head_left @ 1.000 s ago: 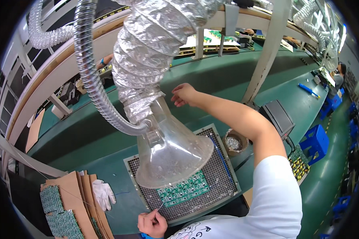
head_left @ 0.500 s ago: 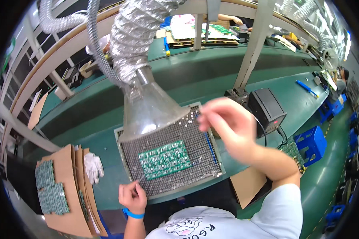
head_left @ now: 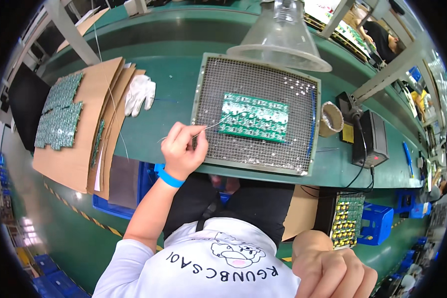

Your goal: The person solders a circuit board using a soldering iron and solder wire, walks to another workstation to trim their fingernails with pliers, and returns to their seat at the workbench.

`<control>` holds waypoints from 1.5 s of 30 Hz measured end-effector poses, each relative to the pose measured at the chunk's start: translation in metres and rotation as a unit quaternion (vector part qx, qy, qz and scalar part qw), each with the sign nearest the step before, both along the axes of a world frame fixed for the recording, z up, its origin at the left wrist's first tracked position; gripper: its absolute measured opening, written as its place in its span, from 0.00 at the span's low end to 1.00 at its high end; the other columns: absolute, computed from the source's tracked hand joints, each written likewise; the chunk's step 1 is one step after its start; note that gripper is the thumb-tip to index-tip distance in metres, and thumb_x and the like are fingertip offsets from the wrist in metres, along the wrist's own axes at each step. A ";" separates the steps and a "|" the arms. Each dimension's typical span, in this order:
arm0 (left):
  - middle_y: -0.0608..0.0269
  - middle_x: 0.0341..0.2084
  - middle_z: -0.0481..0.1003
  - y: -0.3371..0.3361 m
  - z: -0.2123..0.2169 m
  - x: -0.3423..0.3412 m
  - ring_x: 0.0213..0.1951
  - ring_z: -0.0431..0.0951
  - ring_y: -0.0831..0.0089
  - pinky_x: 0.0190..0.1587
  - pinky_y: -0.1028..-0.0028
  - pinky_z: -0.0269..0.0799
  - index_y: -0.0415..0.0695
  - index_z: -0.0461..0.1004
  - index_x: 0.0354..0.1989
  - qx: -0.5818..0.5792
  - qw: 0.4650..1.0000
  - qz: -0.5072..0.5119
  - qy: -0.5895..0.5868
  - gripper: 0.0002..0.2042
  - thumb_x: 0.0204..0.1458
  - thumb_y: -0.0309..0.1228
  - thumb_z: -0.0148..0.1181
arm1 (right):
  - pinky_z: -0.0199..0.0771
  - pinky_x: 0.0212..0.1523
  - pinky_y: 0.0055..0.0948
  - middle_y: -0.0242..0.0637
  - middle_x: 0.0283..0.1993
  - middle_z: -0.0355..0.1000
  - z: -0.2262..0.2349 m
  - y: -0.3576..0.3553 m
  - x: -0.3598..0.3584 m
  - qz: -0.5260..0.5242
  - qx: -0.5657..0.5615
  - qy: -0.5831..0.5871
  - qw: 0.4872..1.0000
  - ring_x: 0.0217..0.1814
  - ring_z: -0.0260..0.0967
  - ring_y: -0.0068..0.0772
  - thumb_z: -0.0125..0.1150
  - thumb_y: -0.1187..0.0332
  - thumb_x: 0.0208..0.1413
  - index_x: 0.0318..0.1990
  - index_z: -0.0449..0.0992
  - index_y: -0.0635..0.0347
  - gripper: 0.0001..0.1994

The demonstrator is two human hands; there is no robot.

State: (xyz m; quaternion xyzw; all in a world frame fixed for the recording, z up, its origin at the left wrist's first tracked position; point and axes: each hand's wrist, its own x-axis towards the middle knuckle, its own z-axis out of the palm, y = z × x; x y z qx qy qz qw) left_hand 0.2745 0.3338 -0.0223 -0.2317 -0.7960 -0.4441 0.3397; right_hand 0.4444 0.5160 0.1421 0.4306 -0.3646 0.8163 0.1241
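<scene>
My left hand (head_left: 183,146), with a blue wristband (head_left: 168,177), pinches a thin solder wire (head_left: 211,126) at the left edge of a metal mesh tray (head_left: 263,154). The wire's tip reaches toward a green circuit board panel (head_left: 253,116) lying on the mesh. My right hand (head_left: 333,270) is low at the bottom right, close to the camera and off the bench, with its fingers curled and nothing visible in it. A clear funnel-shaped fume hood (head_left: 280,37) hangs over the tray's far edge.
Left of the tray lie a white glove (head_left: 140,92) and cardboard sheets (head_left: 79,149) carrying green boards (head_left: 59,111). On the right stand a round tip-cleaner holder (head_left: 331,119) and a black soldering station (head_left: 372,139). Below the bench are a blue crate (head_left: 382,223) and a board with yellow parts (head_left: 346,218).
My right hand came off the fume hood and dropped down to the lower right. My left hand rose from the tray's near edge to its left side with the wire. The view tilted downward.
</scene>
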 end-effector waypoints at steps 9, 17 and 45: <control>0.67 0.18 0.67 -0.014 -0.011 0.003 0.16 0.70 0.73 0.18 0.74 0.67 0.45 0.78 0.29 0.007 1.000 -0.026 -0.003 0.08 0.38 0.22 0.64 | 0.74 0.47 0.24 0.47 0.45 0.74 -0.030 -0.063 -0.055 -0.013 0.070 -0.024 0.997 0.46 0.71 0.45 0.61 0.78 0.52 0.40 0.74 0.53 0.10; 0.67 0.17 0.65 -0.021 -0.013 -0.002 0.17 0.71 0.70 0.20 0.74 0.71 0.43 0.78 0.31 0.064 0.986 -0.145 0.047 0.09 0.39 0.23 0.64 | 0.70 0.46 0.38 0.37 0.42 0.74 -0.090 -0.061 -0.111 -0.599 0.625 -0.011 0.500 0.45 0.68 0.43 0.66 0.79 0.38 0.36 0.79 0.60 0.13; 0.56 0.20 0.71 -0.025 -0.008 0.013 0.21 0.72 0.67 0.24 0.73 0.68 0.36 0.75 0.34 0.032 0.990 -0.129 -0.048 0.06 0.52 0.22 0.50 | 0.71 0.41 0.33 0.39 0.34 0.75 -0.155 0.021 -0.045 -0.343 0.344 -0.244 0.839 0.37 0.72 0.35 0.63 0.74 0.49 0.33 0.78 0.64 0.04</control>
